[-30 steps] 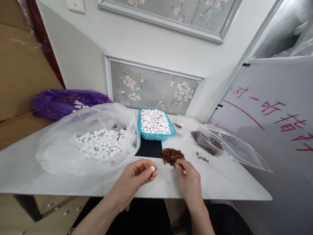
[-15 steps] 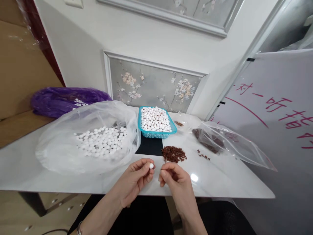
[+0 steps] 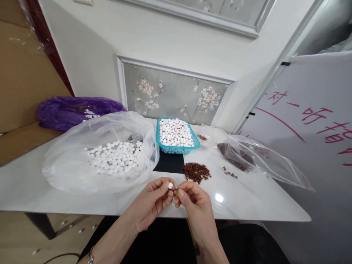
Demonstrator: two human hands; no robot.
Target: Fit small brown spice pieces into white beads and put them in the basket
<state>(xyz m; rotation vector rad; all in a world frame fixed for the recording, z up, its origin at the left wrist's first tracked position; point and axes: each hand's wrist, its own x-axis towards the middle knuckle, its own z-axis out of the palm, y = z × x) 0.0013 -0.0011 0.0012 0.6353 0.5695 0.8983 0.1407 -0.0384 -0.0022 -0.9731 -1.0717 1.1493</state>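
My left hand (image 3: 156, 201) pinches a small white ball (image 3: 171, 186) between thumb and forefinger. Close beside it, my right hand (image 3: 195, 205) is closed in a pinch, with a tiny brown piece (image 3: 176, 190) just showing at its fingertips. Its exact shape is too small to make out. Just beyond the hands lies a pile of reddish-brown bits (image 3: 196, 172). Behind that, a blue plastic basket (image 3: 178, 150) is heaped with white balls, some with reddish-brown marks. A translucent plastic bag (image 3: 66, 172) at the left holds many loose white balls.
A purple bag (image 3: 60, 113) lies at the back left. On the right, a clear zip bag (image 3: 264, 161) contains dark brown material, with stray bits (image 3: 230, 173) nearby. A black mat (image 3: 169, 163) lies partly under the basket. The white table's (image 3: 247, 205) front edge is close to me.
My right hand has moved left, bringing its fingertips close to the white ball. My left hand stays nearly where it was, still pinching the ball.
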